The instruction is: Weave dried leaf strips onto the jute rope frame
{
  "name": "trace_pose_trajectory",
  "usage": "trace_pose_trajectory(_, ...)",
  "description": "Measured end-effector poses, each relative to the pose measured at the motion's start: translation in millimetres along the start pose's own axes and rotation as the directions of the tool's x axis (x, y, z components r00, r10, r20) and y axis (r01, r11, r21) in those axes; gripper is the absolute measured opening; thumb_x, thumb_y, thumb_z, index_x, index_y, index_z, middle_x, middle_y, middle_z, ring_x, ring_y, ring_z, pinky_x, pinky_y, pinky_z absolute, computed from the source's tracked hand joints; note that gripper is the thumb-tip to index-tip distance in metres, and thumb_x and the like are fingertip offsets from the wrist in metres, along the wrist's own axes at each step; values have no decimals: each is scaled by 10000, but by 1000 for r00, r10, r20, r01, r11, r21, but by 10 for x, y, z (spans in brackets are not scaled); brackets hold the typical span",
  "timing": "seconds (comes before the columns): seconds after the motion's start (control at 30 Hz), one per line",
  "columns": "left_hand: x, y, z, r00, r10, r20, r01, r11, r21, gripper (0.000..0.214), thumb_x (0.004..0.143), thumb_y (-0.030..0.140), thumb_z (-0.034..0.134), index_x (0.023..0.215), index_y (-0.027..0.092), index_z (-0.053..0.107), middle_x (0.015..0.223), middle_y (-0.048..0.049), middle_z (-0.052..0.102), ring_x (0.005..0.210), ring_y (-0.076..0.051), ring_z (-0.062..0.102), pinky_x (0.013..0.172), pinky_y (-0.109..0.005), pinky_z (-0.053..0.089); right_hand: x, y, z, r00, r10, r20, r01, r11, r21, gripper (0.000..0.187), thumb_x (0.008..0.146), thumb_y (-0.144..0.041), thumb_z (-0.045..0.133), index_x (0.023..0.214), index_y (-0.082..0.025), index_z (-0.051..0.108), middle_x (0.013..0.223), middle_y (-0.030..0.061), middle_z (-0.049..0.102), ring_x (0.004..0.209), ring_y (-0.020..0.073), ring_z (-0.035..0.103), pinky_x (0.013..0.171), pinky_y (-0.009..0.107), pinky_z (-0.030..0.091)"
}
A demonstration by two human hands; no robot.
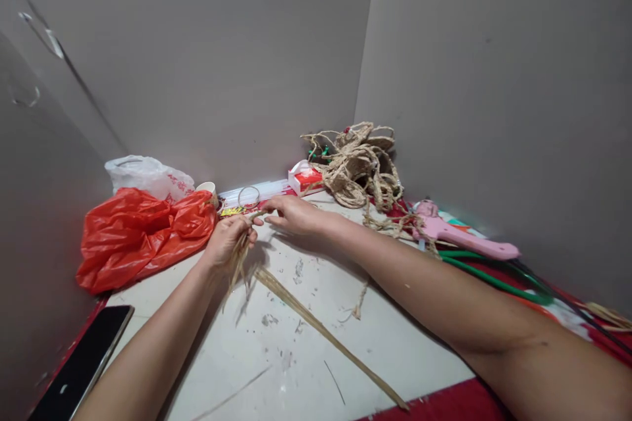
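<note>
My left hand (228, 239) is closed around a bunch of dry straw fibres (237, 268) whose loose ends hang down onto the white board (276, 348). My right hand (292, 214) reaches in from the right, its fingertips pinching the top end of the same fibres just beside the left hand. A long straw strand (326, 332) lies on the board, running from below the hands toward the near right edge.
A red plastic bag (135, 233) and a white bag (148, 176) lie at the left. A tangle of jute rope (358, 168) fills the far corner, with a red and white box (306, 179) beside it. A pink glue gun (459, 231) lies right, a phone (83, 362) near left.
</note>
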State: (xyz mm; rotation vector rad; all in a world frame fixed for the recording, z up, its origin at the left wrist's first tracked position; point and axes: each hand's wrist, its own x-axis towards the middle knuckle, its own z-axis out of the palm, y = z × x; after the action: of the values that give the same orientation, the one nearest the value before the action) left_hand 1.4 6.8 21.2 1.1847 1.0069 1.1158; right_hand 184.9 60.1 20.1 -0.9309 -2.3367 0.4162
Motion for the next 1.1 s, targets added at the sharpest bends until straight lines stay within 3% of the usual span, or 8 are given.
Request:
trace_pose_trajectory(0.17,-24,-124,73,998,-4,69,4,1000,9,148,671,227,615,576,128,559,799,-61,689,448,-43,489,447,-193,374,-23,90,-125,985,67,-159,-79,995,-68,101,751,-246,614,695,-165,640,741,50,577,667,139,461,625,262,318)
trace_pose_trajectory(0.27,-58,-158,135,994,-9,106,11,1000,-17,177,683,220,611,554,135,524,794,-69,695,448,-46,493,459,-194,385,-22,-18,-164,968,179,-174,-142,969,204,181,704,-207,586,545,-162,512,556,-20,452,555,95,383,549,240,281)
trace_pose_trajectory(0.4,-146,-113,268,991,-33,129,38,999,-35,160,677,236,607,573,155,516,564,-20,629,434,-72,503,473,-197,392,-25,-281,-103,950,312,-24,-199,662,723,112,637,-179,536,542,-168,479,465,-56,410,445,68,340,456,218,269)
trace_pose_trajectory(0.5,-198,-93,362,997,-21,79,23,999,-24,130,681,253,590,611,165,525,543,-14,631,441,-87,517,473,-203,386,-38,-366,-78,952,291,98,-222,431,875,60,595,-165,534,546,-159,500,455,-47,453,415,60,343,417,203,271)
trace_pose_trajectory(0.67,-214,-165,410,985,156,-81,-143,979,147,169,719,236,532,564,179,496,554,-6,624,479,-95,491,527,-227,394,-60,-315,-168,955,228,192,-258,310,915,43,582,-140,553,614,-119,574,527,-7,540,448,65,421,416,186,328)
trace_pose_trajectory(0.8,-208,-203,350,847,518,-118,-412,782,468,254,772,200,501,518,185,506,623,-13,573,636,-124,502,649,-246,403,-63,-335,-193,942,208,264,-302,176,937,64,619,-163,597,642,-106,578,612,10,579,475,58,443,395,163,326)
trace_pose_trajectory(0.97,-204,-224,278,697,717,30,-533,490,690,258,819,170,469,564,208,475,638,-19,484,701,-156,481,706,-278,404,-24,-393,-84,873,406,271,-316,46,948,34,686,-133,575,699,-102,579,591,-31,507,433,20,326,350,129,220)
trace_pose_trajectory(1.1,-148,-315,166,696,685,215,-557,327,764,200,821,156,454,631,217,439,788,-62,556,832,-185,534,800,-306,418,-4,-398,20,771,541,335,-405,11,914,45,682,-116,528,642,-131,511,503,-63,392,389,23,215,339,156,116)
